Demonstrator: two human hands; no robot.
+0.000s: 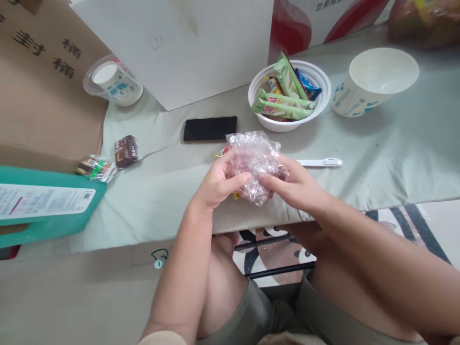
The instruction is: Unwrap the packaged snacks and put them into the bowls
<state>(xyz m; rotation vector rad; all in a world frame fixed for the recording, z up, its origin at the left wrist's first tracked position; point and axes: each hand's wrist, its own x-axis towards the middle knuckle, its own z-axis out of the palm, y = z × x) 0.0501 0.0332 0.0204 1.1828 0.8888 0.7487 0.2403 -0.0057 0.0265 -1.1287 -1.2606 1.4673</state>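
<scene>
A crumpled clear plastic wrapper [256,160] is bunched up between my two hands, above the front part of the cloth-covered table. My left hand [224,177] grips its left side, the thumb pressed on top. From the other side my right hand [293,182] holds it, with the thumb near the middle and the fingers behind or under the plastic. Small red and yellow bits show at the wrapper's left and lower edge; what they belong to is hidden. A white flat stick-like tool [321,163] lies just beyond my right hand.
Behind my hands lie a black phone [210,129] and a white bowl [257,106] of wrapped snacks. A large paper cup [383,72] stands right. Two small snack packs [126,151], boxes [46,86], a teal carton [89,211] and a cup in a plastic container [117,85] are left.
</scene>
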